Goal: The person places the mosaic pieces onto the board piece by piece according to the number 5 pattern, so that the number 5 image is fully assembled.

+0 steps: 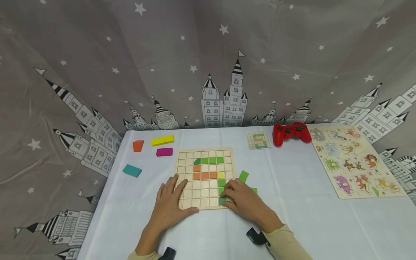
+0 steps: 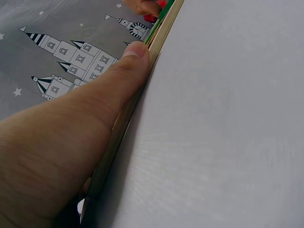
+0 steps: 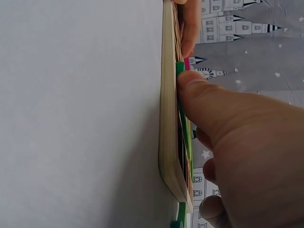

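A wooden grid board (image 1: 199, 208) lies on the table, with green, orange and yellow tiles in some of its squares. My left hand (image 1: 169, 206) rests with spread fingers on its left side, the thumb along the near edge; in the left wrist view the thumb (image 2: 135, 50) lies against the wooden rim. At the lower right of the grid, my right hand (image 1: 245, 202) pinches a dark green tile (image 1: 222, 201) with curled fingers. From the right wrist, the thumb (image 3: 194, 85) touches this tile, which looks slightly tilted. Part of it is hidden by the fingers.
Loose green tiles (image 1: 244, 175) lie right of the board. Behind are a small pattern card (image 1: 259, 140), a red game controller (image 1: 291, 133) and an animal puzzle board (image 1: 357, 162). Orange (image 1: 138, 146), yellow (image 1: 163, 140), magenta (image 1: 164, 152) and teal blocks (image 1: 132, 170) lie at left.
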A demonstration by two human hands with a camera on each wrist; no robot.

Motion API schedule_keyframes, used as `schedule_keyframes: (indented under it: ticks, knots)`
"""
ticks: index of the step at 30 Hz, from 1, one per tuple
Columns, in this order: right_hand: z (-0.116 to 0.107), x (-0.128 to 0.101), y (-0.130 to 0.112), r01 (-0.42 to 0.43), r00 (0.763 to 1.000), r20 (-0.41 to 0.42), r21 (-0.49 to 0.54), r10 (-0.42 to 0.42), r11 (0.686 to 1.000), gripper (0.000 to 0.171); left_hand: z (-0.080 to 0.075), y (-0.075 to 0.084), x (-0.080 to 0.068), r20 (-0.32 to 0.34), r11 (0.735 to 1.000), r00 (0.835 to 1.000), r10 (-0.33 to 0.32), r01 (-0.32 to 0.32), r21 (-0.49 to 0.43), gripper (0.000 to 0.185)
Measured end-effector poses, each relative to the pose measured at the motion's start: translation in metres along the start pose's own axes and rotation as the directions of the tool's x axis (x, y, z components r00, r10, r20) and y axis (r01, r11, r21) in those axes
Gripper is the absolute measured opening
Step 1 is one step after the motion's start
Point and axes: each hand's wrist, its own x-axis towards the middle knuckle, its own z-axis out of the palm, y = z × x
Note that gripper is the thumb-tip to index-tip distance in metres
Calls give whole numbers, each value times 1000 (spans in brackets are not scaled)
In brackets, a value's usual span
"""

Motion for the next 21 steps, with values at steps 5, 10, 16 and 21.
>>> schedule_keyframes:
  ticks: [5, 10, 16, 21]
  knots:
    - [-1, -1, 0, 4, 1000, -12, -10, -4, 1000, 17, 0, 0, 0, 5, 1000, 1000, -2, 2, -2, 112]
    - [-1, -1, -2, -20, 1000, -14, -2, 20, 1000, 17, 0, -1, 0, 12, 1000, 1000, -6, 6, 2, 112]
    - [0, 0, -3, -49, 998, -28, 8, 49, 999, 16, 1, -2, 0, 7, 1000, 1000, -6, 6, -2, 112]
    - [-2, -1, -2, -83, 995, -48, 36, 84, 996, 14, 1, -1, 0, -8, 1000, 1000, 5, -5, 9, 111]
